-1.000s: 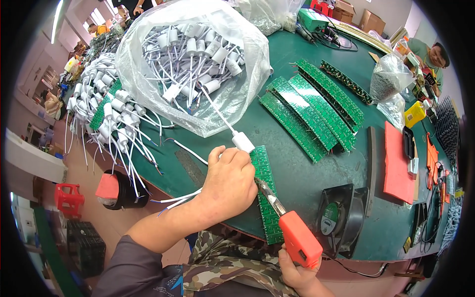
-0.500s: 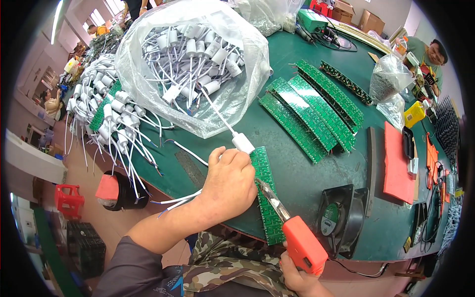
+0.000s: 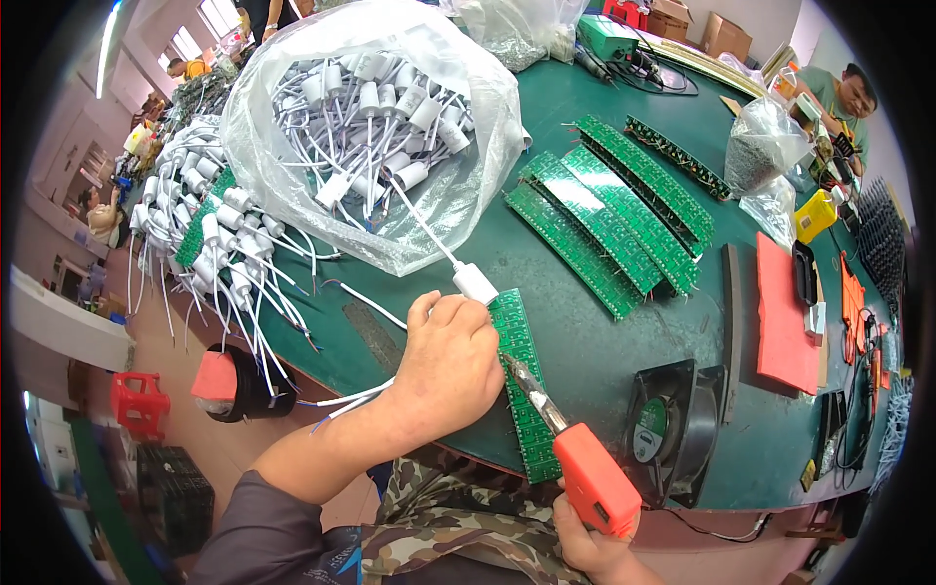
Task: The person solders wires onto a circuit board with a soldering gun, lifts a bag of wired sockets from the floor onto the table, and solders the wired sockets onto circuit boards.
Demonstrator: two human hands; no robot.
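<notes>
Gripping tight, the left hand [image 3: 450, 366] pins a white plug [image 3: 476, 284] to the green board [image 3: 522, 380] near the worktop's [image 3: 585, 331] front edge, the right hand [image 3: 590, 541] clamps the orange soldering iron [image 3: 595, 483], and many boards [image 3: 609, 219] wait.

Scene being lit brightly and evenly from overhead, daylight being let in through windows [image 3: 200, 24] at upper left, glare being thrown off the clear plastic bag [image 3: 458, 185], shadows being kept soft, straight edges being bent and corners being blacked out by fisheye distortion, far rim being slightly blurred.
</notes>
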